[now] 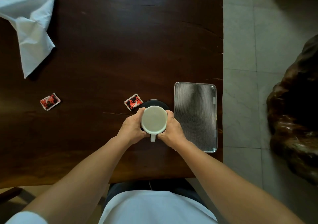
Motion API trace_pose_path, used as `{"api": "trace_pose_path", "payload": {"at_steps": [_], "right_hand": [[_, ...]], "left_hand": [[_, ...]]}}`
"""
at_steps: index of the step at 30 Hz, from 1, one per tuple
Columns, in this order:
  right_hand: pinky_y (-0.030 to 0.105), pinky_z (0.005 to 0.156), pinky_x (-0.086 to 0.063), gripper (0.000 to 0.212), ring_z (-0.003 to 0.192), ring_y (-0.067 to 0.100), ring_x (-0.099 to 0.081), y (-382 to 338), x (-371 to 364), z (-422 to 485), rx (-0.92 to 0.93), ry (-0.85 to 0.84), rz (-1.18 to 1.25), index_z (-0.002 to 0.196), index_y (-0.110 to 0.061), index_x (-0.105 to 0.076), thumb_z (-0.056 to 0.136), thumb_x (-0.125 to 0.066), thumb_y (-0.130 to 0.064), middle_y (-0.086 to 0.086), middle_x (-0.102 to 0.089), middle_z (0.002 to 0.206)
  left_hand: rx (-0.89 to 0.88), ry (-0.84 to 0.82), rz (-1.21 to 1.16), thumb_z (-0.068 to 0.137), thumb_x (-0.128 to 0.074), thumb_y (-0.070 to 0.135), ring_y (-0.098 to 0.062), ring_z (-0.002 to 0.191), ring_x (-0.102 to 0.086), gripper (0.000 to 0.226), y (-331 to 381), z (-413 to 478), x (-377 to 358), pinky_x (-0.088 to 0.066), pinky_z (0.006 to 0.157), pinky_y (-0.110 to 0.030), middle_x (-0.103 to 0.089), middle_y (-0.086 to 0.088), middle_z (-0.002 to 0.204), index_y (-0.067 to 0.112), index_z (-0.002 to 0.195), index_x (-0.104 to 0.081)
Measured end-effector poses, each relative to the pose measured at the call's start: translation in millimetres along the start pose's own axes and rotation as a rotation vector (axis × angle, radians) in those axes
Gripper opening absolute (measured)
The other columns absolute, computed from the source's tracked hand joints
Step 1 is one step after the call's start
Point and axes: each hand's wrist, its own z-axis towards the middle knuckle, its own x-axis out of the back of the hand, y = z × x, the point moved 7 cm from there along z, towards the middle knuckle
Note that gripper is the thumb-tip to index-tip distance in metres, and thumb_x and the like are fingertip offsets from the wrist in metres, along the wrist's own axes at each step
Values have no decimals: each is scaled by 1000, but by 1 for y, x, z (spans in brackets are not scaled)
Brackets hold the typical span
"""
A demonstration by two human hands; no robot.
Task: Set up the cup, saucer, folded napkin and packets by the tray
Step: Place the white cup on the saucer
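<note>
A white cup (154, 119) with its handle toward me is over a black saucer (154, 102), just left of the ribbed grey tray (195, 117). My left hand (132, 128) and my right hand (171, 129) clasp the cup from both sides. I cannot tell whether the cup touches the saucer. One red and black packet (133, 102) lies against the saucer's far left edge. A second packet (50, 101) lies far to the left. The white napkin (31, 22) lies crumpled and unfolded at the far left corner.
The dark wooden table (111, 51) ends just right of the tray, with pale floor tiles (244, 51) beyond. A dark gnarled wooden piece (297, 112) stands on the floor at the right. The near table edge is close to my body.
</note>
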Motion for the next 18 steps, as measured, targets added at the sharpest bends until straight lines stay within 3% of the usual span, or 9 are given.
{"api": "trace_pose_path", "payload": {"at_steps": [6, 11, 15, 18], "right_hand": [[29, 82, -45, 85, 113, 22, -55, -1, 0, -3, -21, -9, -18, 140, -20, -34, 71, -83, -9, 5, -53, 125], [41, 107, -44, 104, 133, 30, -45, -2, 7, -12, -82, -37, -74, 157, -18, -12, 76, -74, 2, 12, -43, 144], [43, 108, -45, 94, 131, 31, -48, -5, 17, -23, -94, -10, -87, 156, -16, -17, 80, -68, 3, 12, -42, 146], [41, 99, -50, 70, 123, 30, -53, -10, 31, -31, -72, 64, -139, 144, -13, -37, 82, -64, 1, 10, -51, 133]], "left_hand": [[23, -23, 24, 68, -89, 19, -24, 121, -57, 102, 0, -1, -1, -51, 98, -40, -61, -2, 129, 31, 149, -27], [80, -13, 52, 70, -80, 2, -25, 124, -55, 101, 1, -7, 5, -50, 103, -42, -55, -4, 136, 26, 152, -26], [114, 30, 104, 74, -77, 5, -26, 111, -60, 87, 2, -20, 19, -54, 94, -43, -52, -3, 126, 24, 147, -33], [111, 93, 151, 81, -76, 14, -23, 108, -59, 63, 6, -34, 36, -54, 91, -40, -53, -1, 118, 22, 135, -44]]}}
